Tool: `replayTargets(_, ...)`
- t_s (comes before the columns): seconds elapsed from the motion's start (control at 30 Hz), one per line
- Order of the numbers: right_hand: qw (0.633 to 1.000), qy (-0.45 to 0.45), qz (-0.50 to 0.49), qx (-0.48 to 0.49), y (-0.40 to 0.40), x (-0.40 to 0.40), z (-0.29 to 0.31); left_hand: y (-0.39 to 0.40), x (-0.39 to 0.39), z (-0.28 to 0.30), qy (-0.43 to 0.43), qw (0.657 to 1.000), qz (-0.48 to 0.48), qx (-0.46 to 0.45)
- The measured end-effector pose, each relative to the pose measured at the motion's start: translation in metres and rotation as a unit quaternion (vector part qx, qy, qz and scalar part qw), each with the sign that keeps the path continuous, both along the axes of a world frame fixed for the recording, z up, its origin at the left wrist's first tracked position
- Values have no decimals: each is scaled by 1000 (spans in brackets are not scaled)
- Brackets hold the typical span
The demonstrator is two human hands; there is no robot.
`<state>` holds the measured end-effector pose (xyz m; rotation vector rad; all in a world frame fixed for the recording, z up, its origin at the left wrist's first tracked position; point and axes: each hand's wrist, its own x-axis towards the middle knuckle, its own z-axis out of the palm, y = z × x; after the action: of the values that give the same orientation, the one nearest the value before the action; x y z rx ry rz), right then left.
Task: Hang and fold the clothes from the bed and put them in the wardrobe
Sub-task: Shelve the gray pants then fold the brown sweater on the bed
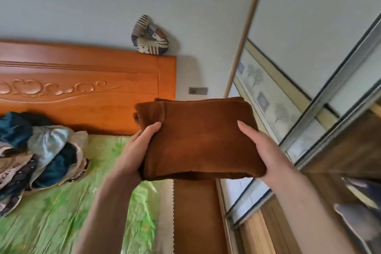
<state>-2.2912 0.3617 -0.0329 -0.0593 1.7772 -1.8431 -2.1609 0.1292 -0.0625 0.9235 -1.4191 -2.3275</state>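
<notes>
No writing, label, brand or number can be read anywhere. The patchwork cushion (150,36) on the headboard (86,80), at about 11 o'clock, bears only stripes and dots, no letters.

Both hands are holding a folded brown garment (201,136) in the air, between the bed and the wardrobe. The left hand (135,150) is gripping its left edge, thumb lying on top, and the right hand (260,150) is gripping its right edge the same way. Below, a green sheet (61,212) is covering the bed, and a heap of clothes (39,154) in blue, grey and patterned cloth is lying near the orange wooden headboard (88,84). A patchwork bag (149,36) is sitting on the headboard's top corner. The wardrobe's sliding door (288,93) is standing to the right.
</notes>
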Motion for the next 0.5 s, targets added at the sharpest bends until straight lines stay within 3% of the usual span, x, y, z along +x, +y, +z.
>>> replayTargets(0.2,994,-1,-107,-9,91,7,1,73,-29,10,16,996,-85,-7)
replayTargets(0.5,982,17,-184,34,195,23,11,168,-59,13,18,983,-181,-17)
